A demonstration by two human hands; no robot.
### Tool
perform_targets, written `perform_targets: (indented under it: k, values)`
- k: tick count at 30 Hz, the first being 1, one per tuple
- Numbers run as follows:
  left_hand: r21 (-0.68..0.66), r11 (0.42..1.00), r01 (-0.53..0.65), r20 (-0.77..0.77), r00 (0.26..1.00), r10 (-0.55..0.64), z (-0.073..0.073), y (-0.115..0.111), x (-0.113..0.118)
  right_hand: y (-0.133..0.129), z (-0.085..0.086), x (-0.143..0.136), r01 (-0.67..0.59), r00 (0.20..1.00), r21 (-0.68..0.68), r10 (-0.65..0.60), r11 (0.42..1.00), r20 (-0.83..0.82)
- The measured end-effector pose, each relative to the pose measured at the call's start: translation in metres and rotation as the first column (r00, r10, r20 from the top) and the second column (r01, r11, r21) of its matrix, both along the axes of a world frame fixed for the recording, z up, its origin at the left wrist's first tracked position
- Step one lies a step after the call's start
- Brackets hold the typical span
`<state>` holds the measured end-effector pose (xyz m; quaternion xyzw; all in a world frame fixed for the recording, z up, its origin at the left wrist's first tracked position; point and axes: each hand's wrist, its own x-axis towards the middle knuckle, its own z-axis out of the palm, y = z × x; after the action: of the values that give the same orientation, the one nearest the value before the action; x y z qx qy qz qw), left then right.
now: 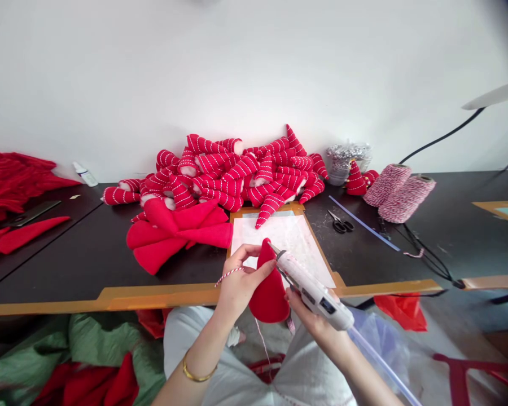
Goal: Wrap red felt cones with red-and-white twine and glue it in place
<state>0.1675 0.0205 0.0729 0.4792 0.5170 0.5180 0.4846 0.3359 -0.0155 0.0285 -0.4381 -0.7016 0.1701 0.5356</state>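
Fingers of the left hand [237, 287] pinch a red cloth cone [270, 301] near its tip, thumb on the facing side, with a strand of red-and-white twine [228, 274] lying across the hand. Fingers of the right hand [311, 320] are curled round a white glue gun [307, 282], its nozzle at the cone's tip; whether the two touch, I cannot tell. The cone is held up at the near edge of the white sheet [292, 237] on the desk [80, 254], tip toward the sheet. Beyond the sheet lies a heap of twine-wrapped cones [222, 183]; left of it, plain red cones [165, 234]; right of it, scissors [342, 224] and, farther right, twine spools [407, 199]. For neat work, I would brace the tip firmly, give a small dab rather than a blob, and keep the left fingertips and the loose twine clear of the nozzle, which is likely hot.
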Motion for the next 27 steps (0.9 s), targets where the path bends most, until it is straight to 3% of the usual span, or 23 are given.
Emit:
perform_targets:
  k: [6,14,19,24,27]
  values:
    - [0.007,1.000,-0.002,0.006,1.000,0.002,-0.002,0.000,0.000,0.002,0.008,0.004,-0.073,0.993,-0.033,0.076,0.997,0.089]
    - [0.020,1.000,-0.002,-0.017,1.000,0.002,-0.004,0.003,0.000,0.005,-0.010,0.000,0.022,1.000,-0.020,-0.022,1.000,0.005]
    - [0.011,1.000,0.000,0.000,1.000,0.000,-0.002,0.002,0.000,0.003,0.006,0.003,-0.007,1.000,-0.022,0.007,1.000,-0.007]
    - [0.018,0.999,-0.033,0.033,0.999,0.033,-0.004,0.008,-0.002,0.003,0.017,0.012,-0.022,0.999,-0.136,0.026,0.990,0.026]
    - [0.075,0.994,-0.074,-0.022,0.997,0.076,-0.015,0.021,-0.006,0.028,0.011,0.030,0.055,0.998,-0.215,-0.047,0.975,0.041]
